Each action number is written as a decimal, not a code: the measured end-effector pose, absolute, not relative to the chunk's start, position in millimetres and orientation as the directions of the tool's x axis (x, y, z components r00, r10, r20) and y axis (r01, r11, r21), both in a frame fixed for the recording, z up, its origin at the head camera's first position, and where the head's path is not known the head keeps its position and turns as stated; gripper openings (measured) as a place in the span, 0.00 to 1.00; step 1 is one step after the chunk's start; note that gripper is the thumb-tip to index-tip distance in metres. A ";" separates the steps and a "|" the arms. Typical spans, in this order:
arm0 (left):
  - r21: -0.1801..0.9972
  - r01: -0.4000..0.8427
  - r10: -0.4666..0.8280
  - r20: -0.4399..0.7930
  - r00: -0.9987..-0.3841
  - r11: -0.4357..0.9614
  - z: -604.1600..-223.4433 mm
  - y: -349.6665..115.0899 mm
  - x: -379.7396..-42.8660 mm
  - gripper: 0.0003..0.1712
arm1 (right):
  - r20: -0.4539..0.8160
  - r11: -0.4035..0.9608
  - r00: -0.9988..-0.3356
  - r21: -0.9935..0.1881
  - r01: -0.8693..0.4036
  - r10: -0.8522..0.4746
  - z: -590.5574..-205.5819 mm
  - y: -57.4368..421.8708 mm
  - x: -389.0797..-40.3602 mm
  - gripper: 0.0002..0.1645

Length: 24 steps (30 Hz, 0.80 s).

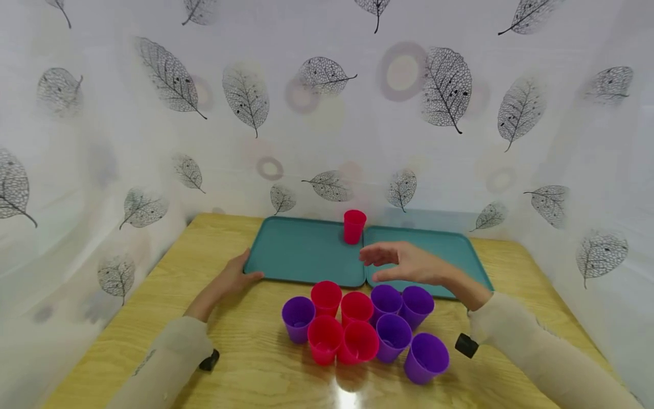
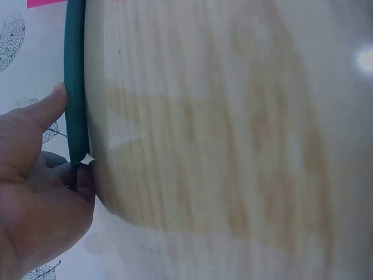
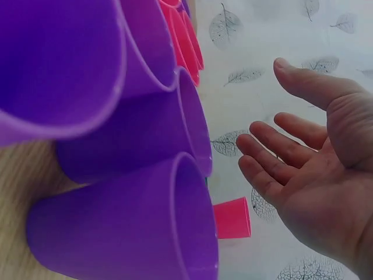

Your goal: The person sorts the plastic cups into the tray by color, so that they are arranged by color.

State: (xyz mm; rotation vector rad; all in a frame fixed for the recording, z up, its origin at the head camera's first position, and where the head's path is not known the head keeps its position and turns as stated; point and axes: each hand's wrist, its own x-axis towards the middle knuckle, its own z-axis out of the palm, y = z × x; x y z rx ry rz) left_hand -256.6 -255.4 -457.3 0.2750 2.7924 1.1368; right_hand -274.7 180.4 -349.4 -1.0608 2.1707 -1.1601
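My left hand [image 1: 234, 279] holds the left front corner of the left green tray [image 1: 301, 250]. In the left wrist view its thumb lies against the tray's rim [image 2: 74, 87], with the fingers bent at the corner. Over the right green tray [image 1: 434, 244] hovers my right hand [image 1: 409, 263], fingers spread and nothing in them. One red cup [image 1: 353, 227] stands upright at the left tray's back right. Nearer me, several red cups [image 1: 327, 298] and purple cups [image 1: 426, 358] stand upright in a cluster. Purple cups [image 3: 116, 227] loom large beside the open palm in the right wrist view.
The trays lie side by side along the back of the wooden table [image 1: 245, 352]. A lone purple cup [image 1: 298, 319] stands at the cluster's left end. White leaf-patterned curtain [image 1: 327, 142] hangs behind the table and on both sides.
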 end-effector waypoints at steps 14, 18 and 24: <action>0.734 0.100 0.201 -0.051 -0.978 0.671 -459.2 -256.5 -255.4 0.49 | -0.030 0.334 -0.485 -0.761 -0.556 -0.874 -361.7 170.6 -256.0 0.36; 0.742 0.105 0.209 -0.049 -0.977 0.662 -456.6 -254.4 -254.8 0.48 | -0.026 0.339 -0.474 -0.735 -0.588 -0.880 -364.0 168.7 -253.2 0.36; 0.743 0.113 0.218 -0.045 -0.975 0.659 -458.6 -257.1 -255.6 0.49 | -0.051 0.360 -0.463 -0.707 -0.609 -0.885 -366.1 167.8 -249.5 0.38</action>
